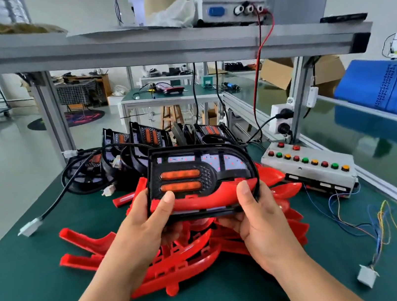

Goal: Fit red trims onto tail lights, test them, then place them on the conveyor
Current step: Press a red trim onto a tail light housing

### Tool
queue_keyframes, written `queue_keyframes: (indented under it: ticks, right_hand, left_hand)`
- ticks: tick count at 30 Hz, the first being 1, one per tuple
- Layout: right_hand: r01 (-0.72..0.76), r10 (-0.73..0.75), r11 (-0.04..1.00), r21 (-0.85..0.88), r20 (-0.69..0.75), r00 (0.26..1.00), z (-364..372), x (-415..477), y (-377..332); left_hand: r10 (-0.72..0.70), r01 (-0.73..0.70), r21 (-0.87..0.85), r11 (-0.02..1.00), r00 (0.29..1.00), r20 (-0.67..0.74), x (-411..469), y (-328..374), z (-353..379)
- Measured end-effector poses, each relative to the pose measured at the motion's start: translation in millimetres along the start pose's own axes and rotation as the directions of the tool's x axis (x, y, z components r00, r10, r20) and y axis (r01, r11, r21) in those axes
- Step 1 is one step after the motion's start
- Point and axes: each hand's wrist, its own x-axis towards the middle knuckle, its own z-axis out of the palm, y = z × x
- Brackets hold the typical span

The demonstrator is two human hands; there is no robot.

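Red trim (207,199) lies along the 6 o'clock edge of the tail light (194,162), over the spare trims (184,264). Our left hand (142,227) grips its 9 o'clock end, our right hand (257,216) its 3 o'clock end, thumbs on the trim; we should press evenly until it seats.

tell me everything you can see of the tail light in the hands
The tail light is a black plastic housing, rounded at one end. It carries two orange oblong lenses, a dotted black panel beside them, and a pale board with small red dots along the top. A glossy red trim lies along its lower edge. It is held face up, tilted toward the camera, above a pile of loose red trims. The left hand and right hand grip its ends, thumbs on the trim.
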Motion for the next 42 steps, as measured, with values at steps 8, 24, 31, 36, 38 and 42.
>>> queue_keyframes:
  ticks: [8,24,31,36,38,42]
  right_hand:
    - [-0.027,0.012,0.982,0.189,0.078,0.997,-4.8,-0.4,-5.7]
    - [0.125,-0.117,0.987,0.097,-0.077,0.99,-0.9,-3.4,-12.5]
    - [0.112,-0.118,0.992,-0.049,-0.137,0.984,-2.8,-2.9,-9.5]
    - [0.179,-0.235,0.939,-0.294,-0.168,0.957,-5.6,-0.4,-12.2]
    - [0.189,-0.256,0.93,-0.314,-0.188,0.948,-6.4,0.3,-11.2]
    - [0.247,-0.383,0.863,-0.44,-0.252,0.889,-6.5,1.0,-12.2]
  left_hand:
    - [-0.006,0.013,-0.093,0.996,0.997,0.079,-0.6,-3.9,-1.0]
    - [-0.048,-0.007,-0.607,0.795,0.996,-0.074,3.7,-0.4,18.8]
    - [-0.054,0.072,-0.595,0.801,0.997,0.048,-0.5,1.2,16.0]
    - [-0.069,0.091,-0.586,0.805,0.996,0.059,-1.4,1.1,15.4]
    - [-0.075,0.094,-0.58,0.809,0.996,0.055,-1.6,1.0,15.7]
    - [-0.055,0.062,-0.59,0.805,0.998,0.03,-2.6,0.0,19.7]
